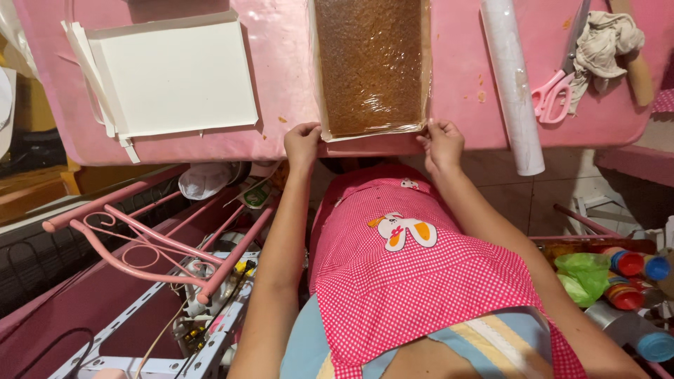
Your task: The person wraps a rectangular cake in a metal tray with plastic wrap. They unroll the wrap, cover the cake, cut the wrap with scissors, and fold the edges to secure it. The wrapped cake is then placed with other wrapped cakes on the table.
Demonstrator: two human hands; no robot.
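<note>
A long rectangular tray (319, 84) holding a brown, grainy slab under clear film lies on the pink table (463, 77), its near end at the table's edge. My left hand (302, 140) grips the tray's near left corner. My right hand (441, 142) pinches the near right corner. Both thumbs rest on top of the rim. I wear a pink checked apron (414, 281) with a rabbit patch.
An empty white cardboard box (175, 74) sits on the table's left. A roll of clear film (512, 84), pink scissors (558, 88), a crumpled cloth (604, 42) and a wooden rolling pin (635, 70) lie right. Pink metal frames (151, 242) and bottles with coloured caps (632, 274) stand below.
</note>
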